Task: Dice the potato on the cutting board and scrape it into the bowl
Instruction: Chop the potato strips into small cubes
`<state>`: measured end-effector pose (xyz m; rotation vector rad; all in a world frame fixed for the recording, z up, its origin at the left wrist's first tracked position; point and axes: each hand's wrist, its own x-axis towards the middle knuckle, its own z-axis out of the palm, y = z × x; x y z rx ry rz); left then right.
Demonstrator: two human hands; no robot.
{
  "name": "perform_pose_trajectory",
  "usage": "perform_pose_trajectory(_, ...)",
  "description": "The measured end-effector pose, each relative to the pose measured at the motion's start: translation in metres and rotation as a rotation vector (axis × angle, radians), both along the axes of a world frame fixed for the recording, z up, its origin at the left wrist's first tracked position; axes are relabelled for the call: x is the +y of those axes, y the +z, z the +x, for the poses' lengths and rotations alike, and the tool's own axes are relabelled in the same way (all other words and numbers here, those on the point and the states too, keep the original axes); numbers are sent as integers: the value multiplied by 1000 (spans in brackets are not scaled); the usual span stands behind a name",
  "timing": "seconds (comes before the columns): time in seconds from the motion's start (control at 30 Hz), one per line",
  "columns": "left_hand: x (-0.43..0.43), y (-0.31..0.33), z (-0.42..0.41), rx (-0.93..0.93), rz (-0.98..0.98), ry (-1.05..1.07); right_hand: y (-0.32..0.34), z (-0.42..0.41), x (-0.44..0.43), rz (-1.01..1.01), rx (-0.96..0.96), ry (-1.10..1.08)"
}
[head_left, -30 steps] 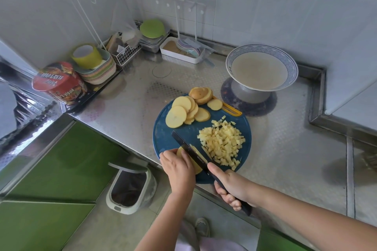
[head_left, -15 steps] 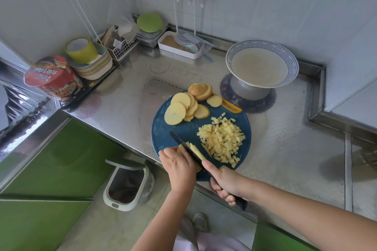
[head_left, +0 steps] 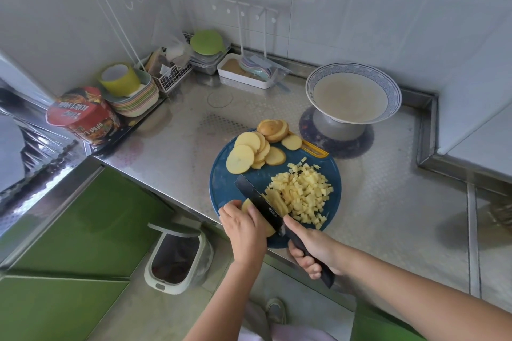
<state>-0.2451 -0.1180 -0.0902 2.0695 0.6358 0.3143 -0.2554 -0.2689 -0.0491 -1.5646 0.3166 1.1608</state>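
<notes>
A round blue cutting board lies on the steel counter. At its far side sits a fan of potato slices, and a pile of diced potato covers its right half. My left hand holds down a stack of potato slices at the board's near edge, fingers curled over it. My right hand grips the black handle of a dark knife, whose blade stands in the stack beside freshly cut strips. A wide patterned bowl stands behind the board to the right.
Along the back wall are a white tray, a wire basket, stacked plates with a yellow cup and a red noodle cup. A bin stands on the floor below the counter edge.
The knife blade has worked leftward through the held slices, leaving more cut strips to its right. My left hand has shifted slightly back. The camera moved a little.
</notes>
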Motion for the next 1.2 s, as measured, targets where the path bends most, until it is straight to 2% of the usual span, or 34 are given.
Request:
perform_pose_trajectory(0.17,0,1,-1,-4,63,-6,4,-7,10,-84,-64,10)
perform_pose_trajectory(0.37,-1,-2,-1,2,93,13,3,-18,30,-383,-413,133)
perform_pose_trajectory(0.43,0,-2,-3,-2,98,7,2,-20,32,-431,-470,179)
perform_pose_trajectory(0.67,1,-5,-1,-23,111,-4,0,-17,30,-426,-385,179)
perform_pose_trajectory(0.83,2,-8,-1,-23,115,-11,4,-9,32,-315,-244,77)
perform_pose_trajectory(0.97,3,-8,-1,-6,108,-24,4,-3,44,-425,-314,165)
perform_pose_trajectory(1.2,3,-4,-2,-9,87,-21,5,12,51,-403,-311,93)
